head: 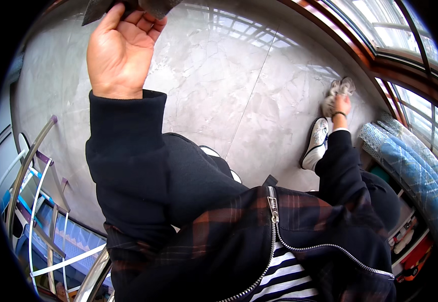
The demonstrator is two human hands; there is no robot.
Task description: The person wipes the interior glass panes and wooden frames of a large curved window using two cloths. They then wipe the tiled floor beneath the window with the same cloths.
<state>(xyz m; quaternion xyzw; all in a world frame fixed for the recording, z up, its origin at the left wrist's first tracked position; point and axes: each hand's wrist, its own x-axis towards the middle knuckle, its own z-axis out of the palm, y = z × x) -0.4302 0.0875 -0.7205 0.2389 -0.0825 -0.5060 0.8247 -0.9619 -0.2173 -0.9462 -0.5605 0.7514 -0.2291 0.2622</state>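
Note:
My left hand [126, 53], palm up, is at the upper left with its fingers curled around the edge of a dark grey item [100, 10]. The picture's top edge cuts that item off, so its kind is unclear. Lower and to the right, my right hand [342, 105] grips a crumpled grey-beige cloth-like thing [332, 99] at floor level. That hand wears a dark band at the wrist. Just beside it is my white sneaker [317, 137]; the other foot is mostly hidden behind my dark trouser leg.
The glossy grey marbled floor [211, 83] meets brown-framed windows [392, 62] at the right. A rolled blue quilted pad [407, 154] lies beside them, near a shelf holding several items. At the lower left stand a metal-tube rack [34, 211] and blue bedding-like fabric [83, 241].

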